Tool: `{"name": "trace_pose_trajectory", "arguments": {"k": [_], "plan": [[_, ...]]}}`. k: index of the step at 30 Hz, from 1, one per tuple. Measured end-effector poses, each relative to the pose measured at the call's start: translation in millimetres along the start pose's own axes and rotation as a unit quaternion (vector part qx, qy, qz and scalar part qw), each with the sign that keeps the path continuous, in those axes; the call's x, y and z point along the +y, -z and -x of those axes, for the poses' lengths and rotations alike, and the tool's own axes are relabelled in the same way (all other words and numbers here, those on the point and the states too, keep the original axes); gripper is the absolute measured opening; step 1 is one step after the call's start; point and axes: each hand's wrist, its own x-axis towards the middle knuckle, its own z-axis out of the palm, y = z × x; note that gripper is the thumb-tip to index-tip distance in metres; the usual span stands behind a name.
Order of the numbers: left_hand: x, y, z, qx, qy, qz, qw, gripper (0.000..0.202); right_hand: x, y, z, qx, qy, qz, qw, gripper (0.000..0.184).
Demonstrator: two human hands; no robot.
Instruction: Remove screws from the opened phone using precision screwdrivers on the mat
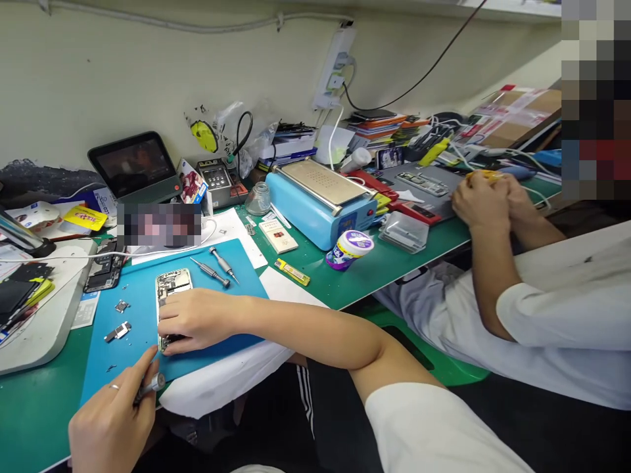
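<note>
1. Left hand (111,420): at the lower left edge of the view, a ring on one finger. Its grip is clenched around a small precision screwdriver (150,385), whose tip points up and to the right, just short of the right hand.
2. Right hand (197,320): the forearm reaches in from the right, across the desk edge. The hand lies over the lower half of the opened smartphone (172,284), thumb on one side and curled fingers on the other, grasping it against the mat.
3. Opened smartphone: lies on its back on the blue work mat (236,289), internal parts exposed, upper half uncovered.
4. Blue work mat: rests on the green desk (379,269). Two spare screwdrivers (217,266) lie side by side near its upper right corner; small metal parts (117,332) lie left of the smartphone.
5. Background: a blue heating plate machine (320,203) stands right of the mat, with a purple-lidded tub (349,249) just in front of it. A small screen (134,164) leans by the wall.
6. Co-worker's hands (486,197): at the right, held together over the far part of the desk around a yellow tool.
</note>
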Motion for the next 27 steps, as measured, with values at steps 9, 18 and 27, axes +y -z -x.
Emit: {"name": "trace_pose_trajectory", "arguments": {"k": [9,18,27], "plan": [[1,-1.5,-1,0.001,-0.013,-0.028,1.000,0.034,1,0,-5,-0.011,-0.019,-0.021,1.000,0.033],[-6,-5.0,5,-0.021,-0.013,-0.054,0.998,0.036,6,-8,-8,0.003,-0.018,-0.020,1.000,0.033],[-9,-9.7,11,-0.032,0.005,-0.063,0.998,0.035,6,-10,-10,0.010,-0.012,0.004,1.000,0.036]]}}
